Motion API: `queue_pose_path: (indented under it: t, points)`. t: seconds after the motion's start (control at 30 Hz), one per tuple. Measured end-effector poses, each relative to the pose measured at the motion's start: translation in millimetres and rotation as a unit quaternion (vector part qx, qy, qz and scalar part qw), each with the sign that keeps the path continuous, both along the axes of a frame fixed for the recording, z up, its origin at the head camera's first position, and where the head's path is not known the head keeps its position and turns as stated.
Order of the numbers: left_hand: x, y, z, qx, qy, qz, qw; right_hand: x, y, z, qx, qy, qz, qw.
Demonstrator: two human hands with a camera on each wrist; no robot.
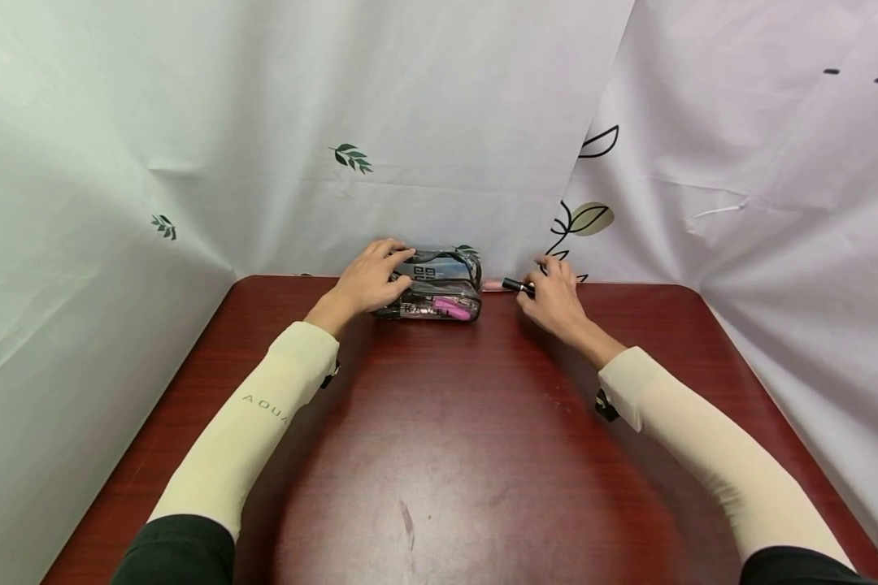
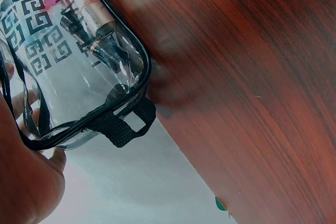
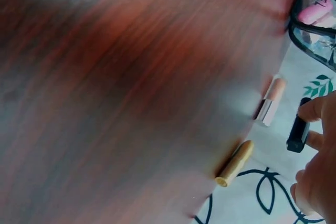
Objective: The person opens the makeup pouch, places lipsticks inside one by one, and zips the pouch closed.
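Observation:
A clear pouch with black trim [image 1: 439, 307] stands at the table's back edge, with a pink item and dark tubes inside. My left hand [image 1: 369, 276] holds its left end, fingers over the top; in the left wrist view the fingers show behind the clear wall of the pouch [image 2: 68, 93]. My right hand [image 1: 556, 301], right of the pouch, pinches a small black tube [image 3: 299, 127] between thumb and fingers. Near it at the table edge lie a pinkish tube with a silver end [image 3: 271, 102] and a gold tube [image 3: 235, 163].
The dark red wooden table [image 1: 439, 439] extends toward me from the pouch. White cloth [image 1: 439, 122] with leaf prints hangs behind the back edge and along both sides. A black strap loop [image 2: 123, 124] sticks out from the pouch's end.

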State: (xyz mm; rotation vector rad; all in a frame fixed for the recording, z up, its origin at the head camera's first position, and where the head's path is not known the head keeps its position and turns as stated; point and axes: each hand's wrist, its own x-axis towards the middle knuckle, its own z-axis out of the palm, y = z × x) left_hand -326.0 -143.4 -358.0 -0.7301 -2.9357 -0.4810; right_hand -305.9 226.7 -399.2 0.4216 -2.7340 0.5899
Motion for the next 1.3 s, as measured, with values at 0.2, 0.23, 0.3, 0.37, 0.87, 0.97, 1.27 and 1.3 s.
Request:
queue_pose_path:
  t: [0.2, 0.23, 0.3, 0.37, 0.87, 0.97, 1.27, 1.3]
  points:
    - [0.0, 0.9, 0.9, -0.001, 0.002, 0.001, 1.0000, 1.6, -7.5, 7.4, -0.010, 0.025, 0.019, 0.9995]
    - [0.4, 1.0, 1.1, -0.001, 0.003, 0.001, 1.0000, 2.2, -9.0, 8.4, -0.011, 0.028, 0.022, 0.9993]
    - [0.9, 1.0, 1.3, -0.002, 0.003, 0.001, 1.0000, 3.2, -11.7, 9.6, -0.014, 0.034, 0.027, 0.9989]
    - [1.0, 0.6, 0.8, -0.004, 0.003, 0.000, 1.0000, 4.6, -14.4, 10.6, -0.018, 0.038, 0.033, 0.9986]
    - [1.2, 0.3, 0.6, -0.002, 0.003, -0.001, 1.0000, 12.9, -30.2, 20.0, -0.038, 0.089, 0.077, 0.9923]
    - [1.6, 0.7, 0.7, -0.001, 0.002, -0.001, 1.0000, 13.9, -32.4, 20.1, -0.039, 0.102, 0.091, 0.9899]
    - [0.6, 0.2, -0.3, -0.006, 0.002, 0.004, 1.0000, 13.4, -36.0, 19.9, -0.023, 0.153, 0.146, 0.9772]
    - [0.6, 0.2, -0.3, -0.006, 0.002, 0.004, 1.0000, 13.2, -36.1, 19.9, -0.021, 0.155, 0.148, 0.9766]
